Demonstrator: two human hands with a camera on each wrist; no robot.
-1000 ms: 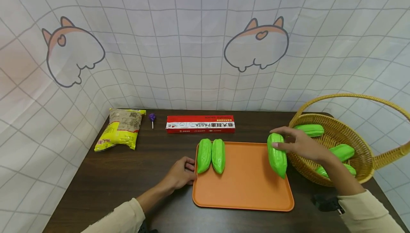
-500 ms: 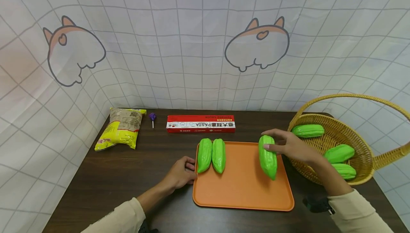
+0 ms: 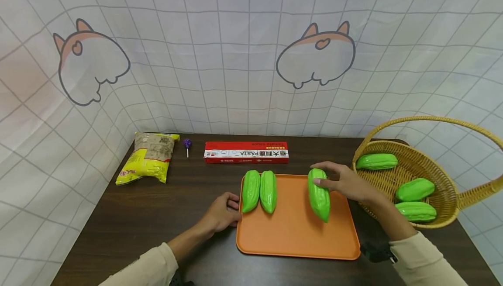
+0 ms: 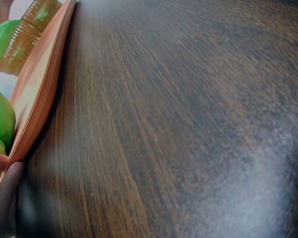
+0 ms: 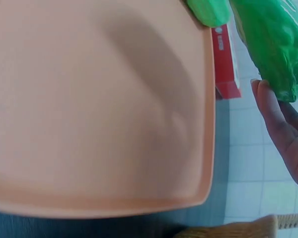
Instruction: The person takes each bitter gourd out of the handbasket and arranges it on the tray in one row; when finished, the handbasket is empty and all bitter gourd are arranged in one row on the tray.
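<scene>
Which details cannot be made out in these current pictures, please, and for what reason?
Head view: part of the basket, hidden by the right forearm.
Head view: the finest print on the red box, too small.
Left wrist view: most of the left grip, cut off by the left edge.
Right wrist view: part of the held green vegetable, cut off by the top edge.

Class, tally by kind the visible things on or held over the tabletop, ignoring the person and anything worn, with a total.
Green gourds: 6
Orange tray: 1
Wicker basket: 1
Red pasta box: 1
Purple lollipop: 1
Yellow bag: 1
Total: 11
</scene>
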